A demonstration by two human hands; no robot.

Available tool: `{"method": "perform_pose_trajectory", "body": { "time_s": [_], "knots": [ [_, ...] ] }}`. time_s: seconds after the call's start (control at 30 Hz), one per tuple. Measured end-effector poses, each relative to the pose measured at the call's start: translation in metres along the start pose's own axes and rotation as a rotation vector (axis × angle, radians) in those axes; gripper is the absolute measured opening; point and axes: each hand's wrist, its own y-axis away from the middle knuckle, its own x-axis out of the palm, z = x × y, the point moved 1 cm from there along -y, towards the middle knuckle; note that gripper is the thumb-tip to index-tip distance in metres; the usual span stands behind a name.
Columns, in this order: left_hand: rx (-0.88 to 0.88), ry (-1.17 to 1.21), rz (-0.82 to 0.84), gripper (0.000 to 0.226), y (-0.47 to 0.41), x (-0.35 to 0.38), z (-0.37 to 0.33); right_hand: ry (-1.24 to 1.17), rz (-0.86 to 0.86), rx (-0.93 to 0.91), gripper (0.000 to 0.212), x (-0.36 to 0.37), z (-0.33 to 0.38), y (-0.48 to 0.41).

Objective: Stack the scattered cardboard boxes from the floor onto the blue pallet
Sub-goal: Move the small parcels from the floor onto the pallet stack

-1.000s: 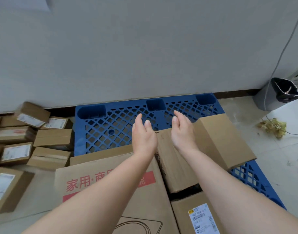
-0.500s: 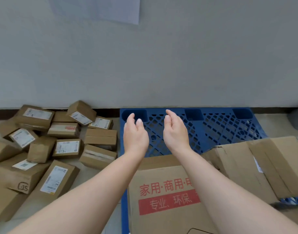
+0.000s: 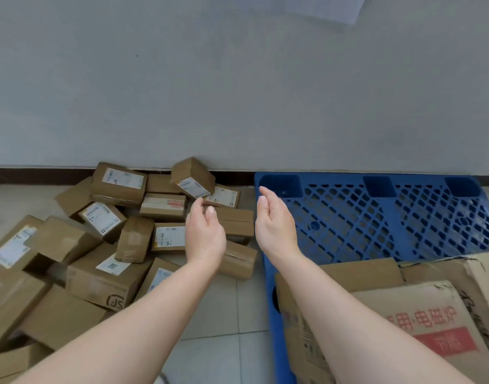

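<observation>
Fetching step: left grip (image 3: 205, 234) and right grip (image 3: 275, 228), fingers apart and empty, hover near the plain cardboard box (image 3: 237, 223) showing between them; next, probably clasp its sides.

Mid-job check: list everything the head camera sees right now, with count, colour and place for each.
small cardboard boxes: over a dozen, brown, many with white labels, piled on the floor left of the pallet
blue pallet: one, blue, on the floor at right, against the wall
large cardboard boxes: at least two, brown, one with red print, on the pallet's near part
wall: one, grey, behind everything
pale sheet: one, high on the wall
floor: pale tiles
left hand: open, empty, over the pile's right edge
right hand: open, empty, over the pallet's left edge
</observation>
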Motion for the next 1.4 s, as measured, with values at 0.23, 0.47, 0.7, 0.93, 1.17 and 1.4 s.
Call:
{"method": "perform_pose_trajectory", "body": {
  "time_s": [0.23,0.47,0.7,0.93,1.17,1.4],
  "knots": [
    [-0.090,-0.092,-0.021,0.044,-0.048,-0.060,0.074,0.053,0.066,0.076,0.043,0.105,-0.002,0.014],
    [-0.159,-0.186,-0.055,0.045,-0.081,-0.080,0.160,0.108,0.111,0.150,0.043,0.193,-0.041,0.030],
    [-0.178,-0.303,-0.006,0.044,-0.104,-0.066,0.263,0.090,0.153,0.238,0.043,0.272,-0.116,0.042],
    [-0.142,-0.369,0.105,0.038,-0.125,-0.047,0.358,0.067,0.149,0.313,0.038,0.342,-0.192,0.055],
    [-0.049,-0.428,0.120,0.021,-0.151,-0.032,0.411,0.088,0.133,0.397,0.036,0.401,-0.244,0.054],
    [-0.259,-0.510,0.110,0.041,-0.161,-0.029,0.443,0.001,0.174,0.551,0.029,0.427,-0.262,0.059]
  ]
}}
